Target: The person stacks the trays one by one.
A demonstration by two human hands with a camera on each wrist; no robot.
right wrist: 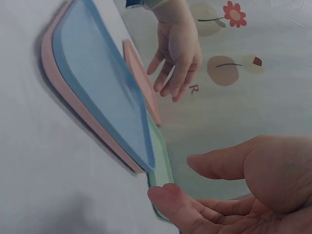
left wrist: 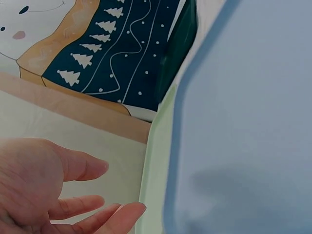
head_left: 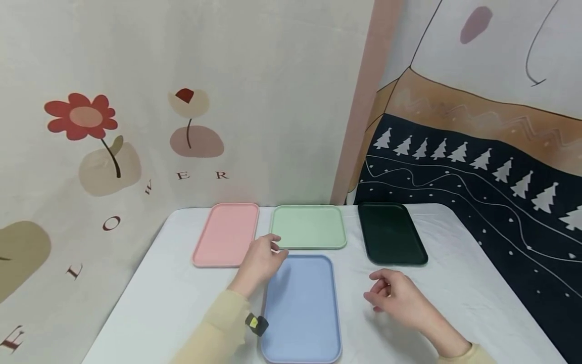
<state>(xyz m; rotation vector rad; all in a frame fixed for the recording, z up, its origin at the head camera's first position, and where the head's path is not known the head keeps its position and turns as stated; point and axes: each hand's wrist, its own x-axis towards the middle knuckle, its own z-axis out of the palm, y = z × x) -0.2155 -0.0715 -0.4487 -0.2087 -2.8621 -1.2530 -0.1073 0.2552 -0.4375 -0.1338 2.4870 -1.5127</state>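
Note:
A blue rectangular tray (head_left: 302,313) lies at the front middle of the white table. In the right wrist view a pink tray (right wrist: 47,61) shows beneath it, its edge sticking out along one side. Over the blue tray's far left corner hovers my left hand (head_left: 260,263), fingers relaxed and holding nothing. My right hand (head_left: 396,299) is held above the cloth to the right of the blue tray, loosely bent and also holding nothing. In the left wrist view, the left hand's thumb and fingers (left wrist: 129,214) are spread apart beside the tray edges.
Along the back of the table lie another pink tray (head_left: 227,235) at left, a light green tray (head_left: 309,227) in the middle and a dark green tray (head_left: 392,235) at right. A white cloth (head_left: 150,303) covers the table. Behind it hang a flower-printed curtain (head_left: 282,101) and a tree-patterned one (head_left: 477,202).

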